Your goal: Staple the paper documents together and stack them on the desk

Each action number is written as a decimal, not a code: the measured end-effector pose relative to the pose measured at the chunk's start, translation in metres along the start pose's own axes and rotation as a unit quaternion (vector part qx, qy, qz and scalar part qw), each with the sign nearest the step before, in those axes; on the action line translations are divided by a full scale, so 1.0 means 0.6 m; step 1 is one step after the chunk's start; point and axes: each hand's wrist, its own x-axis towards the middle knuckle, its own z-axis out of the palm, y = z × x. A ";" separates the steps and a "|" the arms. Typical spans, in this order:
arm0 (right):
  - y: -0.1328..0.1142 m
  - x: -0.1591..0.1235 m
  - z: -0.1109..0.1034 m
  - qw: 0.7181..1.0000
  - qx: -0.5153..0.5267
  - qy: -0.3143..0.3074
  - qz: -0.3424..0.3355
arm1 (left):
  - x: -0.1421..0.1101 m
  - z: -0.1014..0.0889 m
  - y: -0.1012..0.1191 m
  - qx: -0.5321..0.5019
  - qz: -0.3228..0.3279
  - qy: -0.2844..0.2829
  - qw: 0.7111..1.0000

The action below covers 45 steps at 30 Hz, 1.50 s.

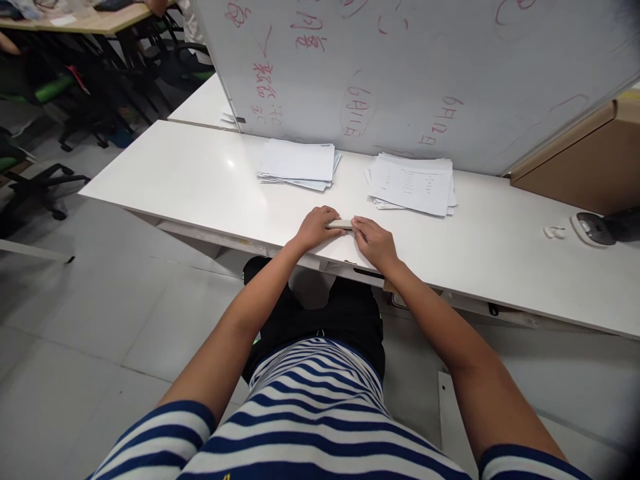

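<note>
The left hand (pixel 316 229) holds one end of a slim pale object (pixel 339 225), with the fingers closed around it. The right hand (pixel 375 244) holds the other end of this same object, with its thumb and fingers close together. So the object is between the two hands, over the white desk (pixel 200 177), near the front edge. If it touches the desk, I cannot tell.

Beyond the left hand, and a little to its left, lies a paper pile (pixel 297 162) with uneven edges. Beyond the right hand, and a little to its right, there is a second pile (pixel 413 185); its top sheet has small printed marks. Behind both piles stands a whiteboard (pixel 400 80) with red writing, which appears turned sideways. Well to the right of the right hand are a small white item (pixel 554 232) and, just beside it, a white and dark device (pixel 594 229). Behind these two is a brown box (pixel 565 160).
</note>
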 end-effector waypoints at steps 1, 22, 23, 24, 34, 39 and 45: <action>0.000 0.000 0.000 1.000 -0.001 -0.001 0.001 | 0.000 0.000 0.001 0.000 -0.003 -0.001 1.000; -0.011 0.007 -0.006 0.995 0.052 0.022 0.080 | 0.061 -0.060 -0.004 0.068 -0.072 0.185 0.978; -0.010 0.007 -0.005 0.995 0.061 0.017 0.084 | 0.080 -0.068 -0.012 0.110 -0.073 0.174 0.976; -0.010 0.008 -0.005 0.994 0.070 0.011 0.087 | 0.099 -0.074 -0.019 0.146 -0.073 0.156 0.974; -0.007 0.019 -0.009 0.985 0.120 -0.042 0.112 | 0.178 -0.063 -0.044 0.185 -0.212 0.073 0.957; -0.007 0.019 -0.007 0.986 0.109 -0.052 0.114 | 0.183 -0.069 -0.042 0.139 -0.245 0.082 0.956; -0.006 0.018 -0.006 0.986 0.100 -0.060 0.119 | 0.185 -0.082 -0.043 0.094 -0.262 0.115 0.954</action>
